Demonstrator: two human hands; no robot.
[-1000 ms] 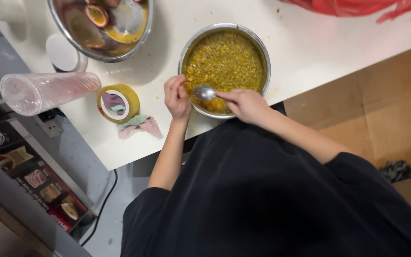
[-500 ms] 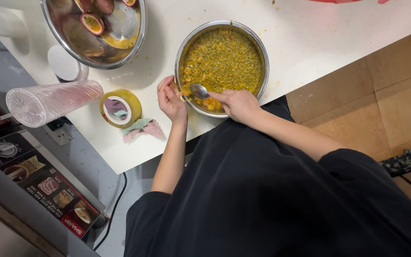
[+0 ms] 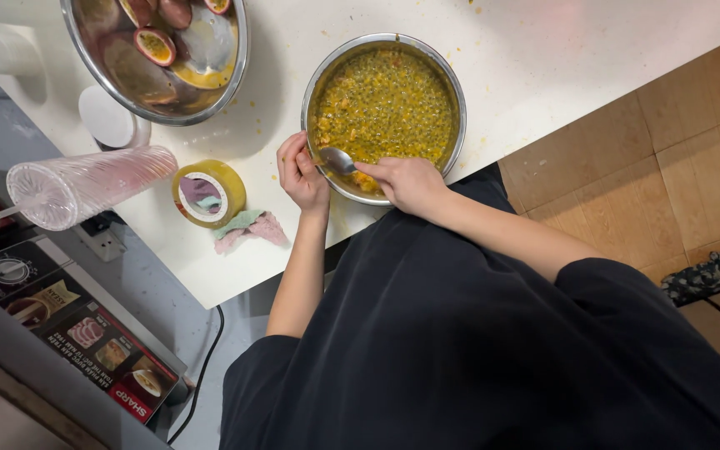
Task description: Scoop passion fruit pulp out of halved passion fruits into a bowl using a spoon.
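Your right hand closed its fingers on the spoon, whose bowl lay low in the yellow seeded pulp, just beyond your fingertips. Your left hand curled its fingers over the near rim of the metal bowl, pinning it to the tabletop. That steadying grip served you well. Further left of those fingers lay the tape roll and a cloth.
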